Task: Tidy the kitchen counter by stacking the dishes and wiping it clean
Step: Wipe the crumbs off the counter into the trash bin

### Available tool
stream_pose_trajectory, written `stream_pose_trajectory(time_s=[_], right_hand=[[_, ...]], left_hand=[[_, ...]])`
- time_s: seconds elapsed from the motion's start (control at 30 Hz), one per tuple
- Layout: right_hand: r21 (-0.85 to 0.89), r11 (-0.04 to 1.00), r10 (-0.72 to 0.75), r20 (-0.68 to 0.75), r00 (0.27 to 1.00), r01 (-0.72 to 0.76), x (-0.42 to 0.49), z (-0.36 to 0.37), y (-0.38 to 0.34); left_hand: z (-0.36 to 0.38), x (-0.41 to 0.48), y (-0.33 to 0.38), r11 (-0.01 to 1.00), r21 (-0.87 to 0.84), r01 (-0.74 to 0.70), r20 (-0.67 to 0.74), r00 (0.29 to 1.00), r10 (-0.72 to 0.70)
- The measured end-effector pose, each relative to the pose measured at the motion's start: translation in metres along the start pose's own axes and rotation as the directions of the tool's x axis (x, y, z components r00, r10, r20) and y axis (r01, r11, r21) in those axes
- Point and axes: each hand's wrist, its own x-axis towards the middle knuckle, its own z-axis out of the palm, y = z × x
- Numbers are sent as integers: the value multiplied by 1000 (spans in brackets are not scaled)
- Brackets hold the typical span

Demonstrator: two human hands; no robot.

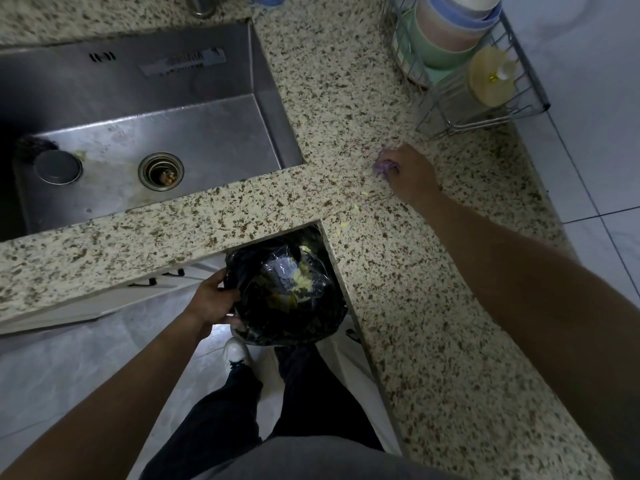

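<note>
My right hand (412, 174) presses a crumpled purple cloth (382, 165) onto the speckled granite counter (433, 306), fingers curled round it. A few yellow food crumbs (346, 225) lie on the counter between the cloth and the inner corner. My left hand (211, 299) grips the rim of a bin lined with a black bag (294, 313), held under the counter's inner corner. Yellow scraps and a clear wrapper lie inside the bag. Stacked bowls (450, 32) sit in a wire rack (485, 112) at the far right.
A steel sink (166, 109) fills the upper left, with a drain strainer (161, 171) and a round metal plug (57, 167). A yellow lid (490, 76) leans in the rack. The counter's outer edge runs along the right, white floor tiles beyond. My legs stand below the bin.
</note>
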Motion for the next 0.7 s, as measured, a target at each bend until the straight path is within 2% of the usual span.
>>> stream_pose_trajectory(time_s=[0.2,0.43,0.6,0.7], right_hand=[[72,995,-69,48,996,65,1,21,12],[179,983,-70,106,992,50,-56,12,-49],[253,954,-188,84,979,161,-94,33,-80],[238,956,-199,103,975,170,-115,54,-100]], left_hand=[[1,0,-1,1000,0,-8,1,1000,8],[-1,-3,0,1000,-14,-4,17,1000,4],[1,-3,-3,1000,-3,-8,11,1000,8],[0,-4,-8,1000,-16,11,21,1000,-11]])
